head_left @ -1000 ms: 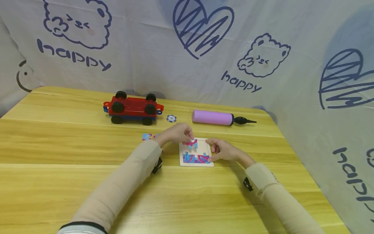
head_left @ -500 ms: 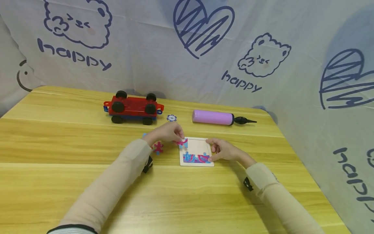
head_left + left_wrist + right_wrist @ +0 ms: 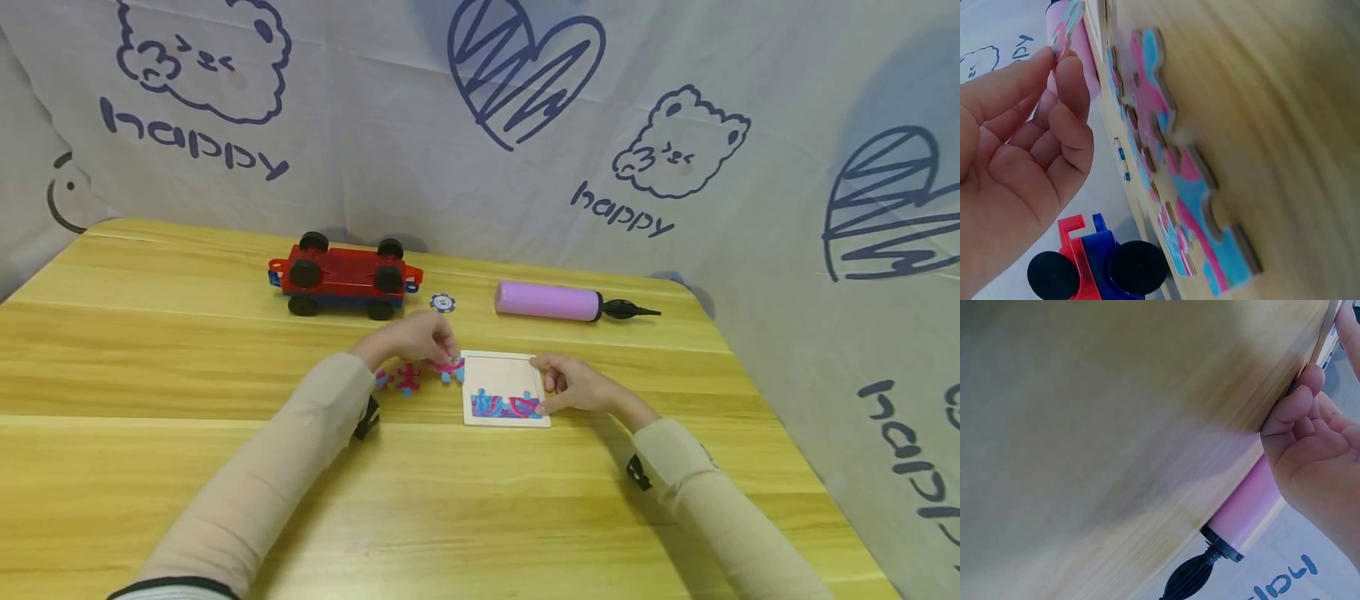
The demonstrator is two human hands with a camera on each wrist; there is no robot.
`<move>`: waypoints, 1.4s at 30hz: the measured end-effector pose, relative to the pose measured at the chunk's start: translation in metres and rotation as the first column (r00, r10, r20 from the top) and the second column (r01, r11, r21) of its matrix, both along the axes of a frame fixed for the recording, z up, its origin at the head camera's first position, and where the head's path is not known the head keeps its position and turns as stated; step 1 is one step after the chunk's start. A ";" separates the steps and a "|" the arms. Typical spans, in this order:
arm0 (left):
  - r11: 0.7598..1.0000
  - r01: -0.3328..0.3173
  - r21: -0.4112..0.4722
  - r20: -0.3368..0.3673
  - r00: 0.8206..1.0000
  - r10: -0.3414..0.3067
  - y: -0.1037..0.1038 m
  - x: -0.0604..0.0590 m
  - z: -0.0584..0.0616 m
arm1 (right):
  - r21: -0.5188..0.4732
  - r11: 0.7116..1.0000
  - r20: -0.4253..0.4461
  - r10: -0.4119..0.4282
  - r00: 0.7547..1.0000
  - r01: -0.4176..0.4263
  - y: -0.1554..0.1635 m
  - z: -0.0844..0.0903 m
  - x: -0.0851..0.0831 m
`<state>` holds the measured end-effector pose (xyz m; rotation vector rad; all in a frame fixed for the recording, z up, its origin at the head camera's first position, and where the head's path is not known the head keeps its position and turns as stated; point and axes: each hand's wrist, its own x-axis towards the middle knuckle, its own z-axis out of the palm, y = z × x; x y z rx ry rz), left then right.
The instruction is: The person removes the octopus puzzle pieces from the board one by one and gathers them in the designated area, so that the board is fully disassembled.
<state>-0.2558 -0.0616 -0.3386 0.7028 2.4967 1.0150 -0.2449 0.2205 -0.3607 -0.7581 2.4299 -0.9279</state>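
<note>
My left hand (image 3: 420,335) pinches a pink and blue jigsaw piece (image 3: 450,370) between thumb and fingertips, just left of the puzzle tray. That piece (image 3: 1069,25) also shows at the fingertips in the left wrist view, tilted above the table. The square, pale puzzle tray (image 3: 495,373) has a row of joined blue, purple and pink pieces (image 3: 502,406) along its near side; its upper part shows bare wood. My right hand (image 3: 577,383) holds the tray's right side, forefinger at the far corner and thumb lower down. Its other fingers (image 3: 1291,406) are curled beside the edge.
Several loose jigsaw pieces (image 3: 1200,212) lie left of the tray, partly hidden under my left hand in the head view. Farther back are a red and blue toy car base (image 3: 341,275) with black wheels, a round blue-white token (image 3: 442,302) and a purple hand pump (image 3: 549,301).
My left hand has moved left with the jigsaw piece, from above the tray to beside its left edge. More loose pieces show beneath. My right hand has stayed at the tray.
</note>
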 end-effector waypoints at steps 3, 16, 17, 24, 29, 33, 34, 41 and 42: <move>1.000 -0.006 -0.027 0.006 1.000 0.006 -0.003 0.000 0.001 | -0.005 1.000 0.003 -0.002 1.000 0.002 0.000 0.000 0.000; 0.995 -0.004 -0.098 0.062 0.998 0.010 -0.002 -0.002 0.000 | 0.003 1.000 -0.002 -0.003 1.000 0.003 0.000 -0.001 0.000; 0.995 -0.005 -0.099 0.069 0.998 0.012 -0.002 -0.001 0.000 | 0.002 1.000 -0.002 -0.002 1.000 0.002 0.000 -0.002 -0.001; 0.994 -0.003 -0.106 0.064 0.998 0.010 0.000 -0.001 -0.003 | -0.007 1.000 -0.013 0.007 1.000 -0.007 0.000 -0.002 0.001; 0.993 0.011 -0.115 0.038 0.999 -0.006 0.002 0.000 0.000 | -0.005 1.000 -0.026 0.023 0.999 -0.023 0.001 -0.003 0.001; 0.994 0.022 -0.111 0.009 1.000 -0.021 0.005 0.004 0.002 | -0.029 0.998 -0.033 0.046 0.998 -0.047 0.002 -0.003 0.002; 0.994 0.025 -0.110 0.003 1.000 -0.025 0.006 0.004 0.002 | -0.037 0.998 -0.030 0.050 0.998 -0.051 0.002 -0.003 0.002; 0.993 0.067 -0.097 -0.024 0.997 -0.069 0.016 0.005 0.000 | -0.079 0.991 -0.024 0.103 0.994 -0.105 -0.004 0.000 0.005; 0.992 0.069 -0.101 -0.026 0.997 -0.072 0.017 0.006 0.001 | -0.077 0.990 -0.031 0.117 0.993 -0.119 -0.005 0.000 0.005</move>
